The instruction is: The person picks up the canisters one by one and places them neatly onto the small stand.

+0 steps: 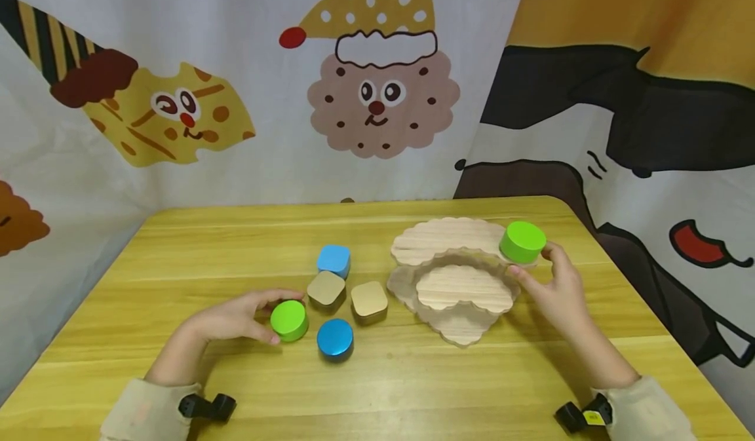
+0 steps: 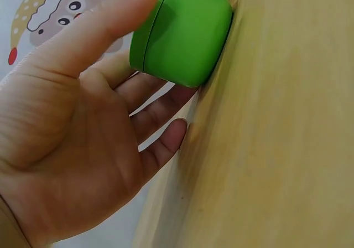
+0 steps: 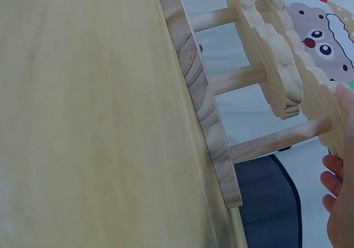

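Between two hands (image 1: 238, 316) (image 1: 560, 290), each gripping one green tin (image 1: 289, 320) (image 1: 523, 242), stand four others (image 1: 333, 259) (image 1: 326, 290) (image 1: 369, 301) (image 1: 335, 339).

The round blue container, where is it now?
In the head view, the round blue container stands on the table, left of centre, in front of two beige containers and right of the green container in the left grip.

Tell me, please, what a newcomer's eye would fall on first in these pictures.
Probably the two bright green pieces: the left green box, held by the left hand on the table, and the right green box, beside the right hand at the right end of the tiered wooden stand. Behind them, the smiling cookie figure in a spotted yellow hat also draws attention.
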{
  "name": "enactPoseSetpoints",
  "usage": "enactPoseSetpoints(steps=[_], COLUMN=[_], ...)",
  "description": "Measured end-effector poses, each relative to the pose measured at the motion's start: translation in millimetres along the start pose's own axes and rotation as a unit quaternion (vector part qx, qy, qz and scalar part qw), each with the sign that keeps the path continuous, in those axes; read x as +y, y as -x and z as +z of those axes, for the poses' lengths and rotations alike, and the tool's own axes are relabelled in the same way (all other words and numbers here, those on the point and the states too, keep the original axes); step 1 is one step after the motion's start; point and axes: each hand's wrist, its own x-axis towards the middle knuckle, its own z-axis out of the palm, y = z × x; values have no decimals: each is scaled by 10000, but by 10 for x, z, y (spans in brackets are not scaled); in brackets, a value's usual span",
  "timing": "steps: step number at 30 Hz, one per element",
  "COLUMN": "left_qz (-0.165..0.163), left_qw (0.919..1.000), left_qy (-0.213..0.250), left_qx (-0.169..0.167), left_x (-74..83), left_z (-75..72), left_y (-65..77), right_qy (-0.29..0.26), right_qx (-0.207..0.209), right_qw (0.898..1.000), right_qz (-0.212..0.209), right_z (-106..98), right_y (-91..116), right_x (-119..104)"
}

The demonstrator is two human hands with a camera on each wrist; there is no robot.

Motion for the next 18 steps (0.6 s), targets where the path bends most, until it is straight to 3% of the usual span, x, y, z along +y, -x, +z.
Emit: enactPoseSetpoints(steps=[18], left_qz=[-30], left_qw=[9997], left_qy=[241], left_qx=[7], left_x=[40], left_z=[14], left_y=[1], right_qy=[-49], right_qx=[-31], right_qw=[10000], right_qz=[6], right_z=[-5], right_y=[11], right_x=[-20])
